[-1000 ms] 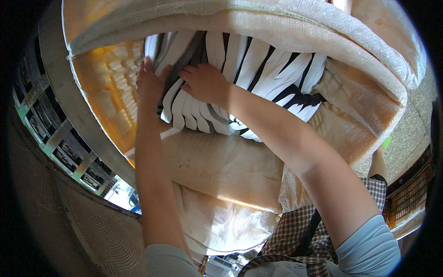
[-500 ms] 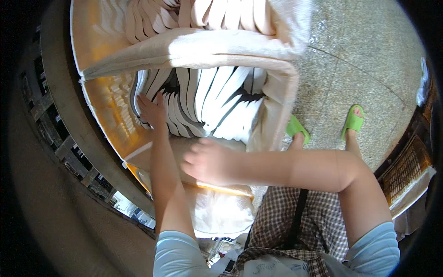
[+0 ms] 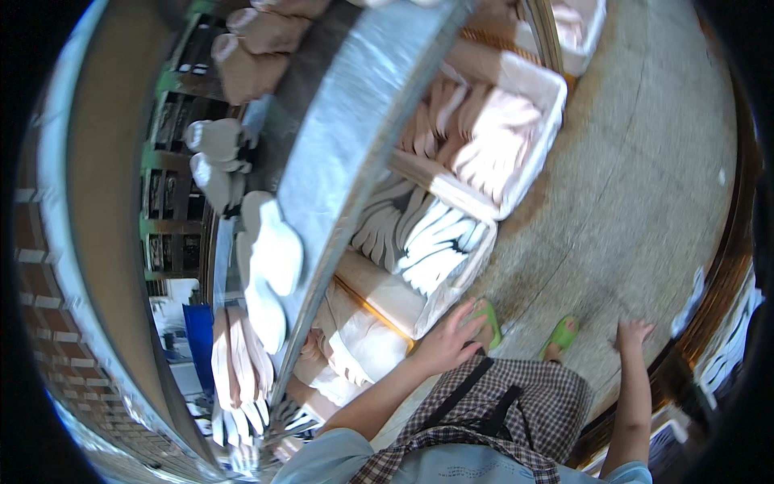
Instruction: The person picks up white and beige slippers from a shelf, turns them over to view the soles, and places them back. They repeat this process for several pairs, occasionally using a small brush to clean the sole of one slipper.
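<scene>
My left hand [image 3: 451,342] is empty, its fingers spread, in front of my apron and nearest to the lined crate [image 3: 489,250] of white and black insoles [image 3: 439,246]. Out to the right, over the floor, hangs my right hand [image 3: 634,332]. Its fingers look loosely extended, a little blurred, with nothing visible in them. Another lined crate [image 3: 554,121] farther off holds pinkish-beige insoles [image 3: 496,141]. White insoles [image 3: 274,250] lie at the edge of a metal-topped table [image 3: 339,121] on the left.
Stacks of beige insoles [image 3: 238,355] and pale pieces [image 3: 214,165] stand along the machine side at left. The stone floor [image 3: 621,202] runs to the right of the crates. More crates with pale pieces [image 3: 730,331] line the right edge.
Both hands have come away from the crate of white and black insoles; the left lies nearer my body, the right has swung out right. The view has shifted, showing the table and more crates.
</scene>
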The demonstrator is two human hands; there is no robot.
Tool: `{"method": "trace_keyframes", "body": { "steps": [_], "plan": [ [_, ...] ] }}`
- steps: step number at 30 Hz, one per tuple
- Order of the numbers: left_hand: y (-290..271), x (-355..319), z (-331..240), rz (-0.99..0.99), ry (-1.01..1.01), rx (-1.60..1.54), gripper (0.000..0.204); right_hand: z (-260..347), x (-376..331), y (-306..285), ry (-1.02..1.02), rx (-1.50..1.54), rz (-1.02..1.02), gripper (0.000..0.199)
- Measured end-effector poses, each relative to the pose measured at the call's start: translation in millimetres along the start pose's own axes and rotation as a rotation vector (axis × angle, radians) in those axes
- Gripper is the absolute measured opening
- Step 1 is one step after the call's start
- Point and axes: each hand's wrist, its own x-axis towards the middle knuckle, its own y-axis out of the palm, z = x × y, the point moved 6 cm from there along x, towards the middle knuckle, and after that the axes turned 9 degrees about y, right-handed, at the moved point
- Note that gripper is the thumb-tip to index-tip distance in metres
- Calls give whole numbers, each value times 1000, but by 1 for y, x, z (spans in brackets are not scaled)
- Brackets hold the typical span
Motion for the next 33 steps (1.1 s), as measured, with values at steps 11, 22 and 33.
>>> {"method": "trace_keyframes", "body": {
  "steps": [11, 22, 33],
  "plan": [
    [-339, -99, -5, -1318, 185, -509, 59, -71, -54, 62, -84, 1043, -93, 38],
    [-485, -39, 243, -1780, -261, -1417, 95, -6, -137, 38, -23, 992, -24, 38],
    [-466, -21, 184, -1656, -193, -1688, 38, 85, -195, -147, -495, 951, -236, 33]
  ]
}}
